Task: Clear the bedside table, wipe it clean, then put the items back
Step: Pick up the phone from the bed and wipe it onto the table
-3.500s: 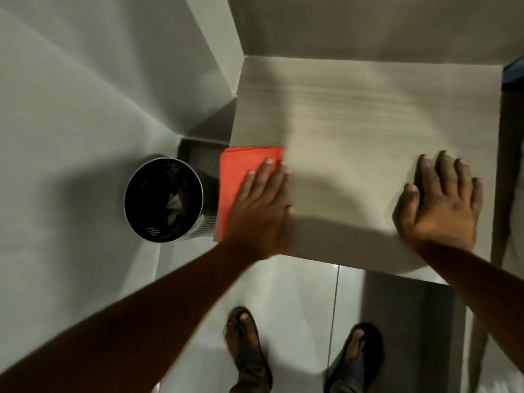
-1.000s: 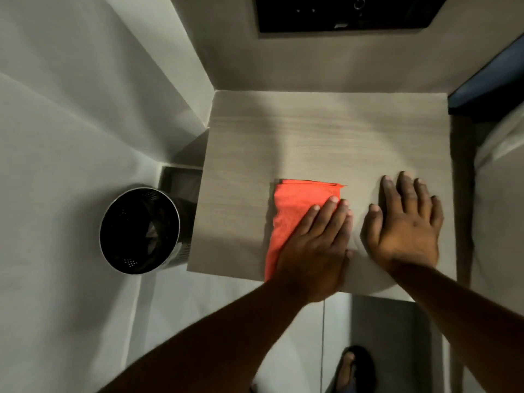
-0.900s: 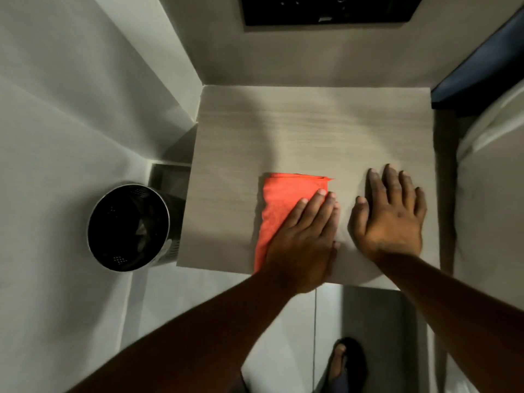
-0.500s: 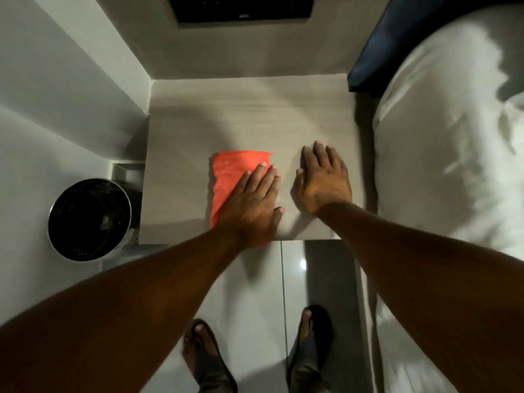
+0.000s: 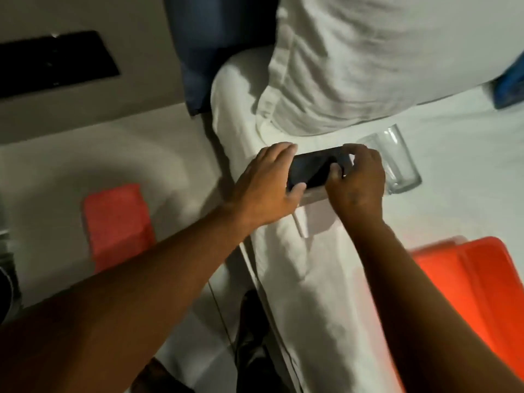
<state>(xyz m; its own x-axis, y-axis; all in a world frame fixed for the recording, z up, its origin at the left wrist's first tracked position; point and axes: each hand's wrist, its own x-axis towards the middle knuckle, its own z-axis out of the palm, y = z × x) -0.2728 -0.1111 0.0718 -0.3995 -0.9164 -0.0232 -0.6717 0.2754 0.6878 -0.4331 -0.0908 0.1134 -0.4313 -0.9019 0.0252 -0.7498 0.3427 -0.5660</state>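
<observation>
Fingers of both hands are closed on a flat black rectangular phone (image 5: 316, 170) lying on the white bed sheet (image 5: 453, 171). Left hand (image 5: 266, 185) grips its left end, thumb under the near edge; right hand (image 5: 358, 180) pinches its right end. Long axis of the phone runs left to right, the right end angled slightly away from the person, screen face up. Clear drinking glass (image 5: 397, 160) lies on its side just beside the right hand. Folded orange cloth (image 5: 117, 222) rests flat on the pale wooden bedside table (image 5: 56, 171), well apart from the phone. Orange plastic item (image 5: 482, 285) sits on the bed at lower right, blurred.
</observation>
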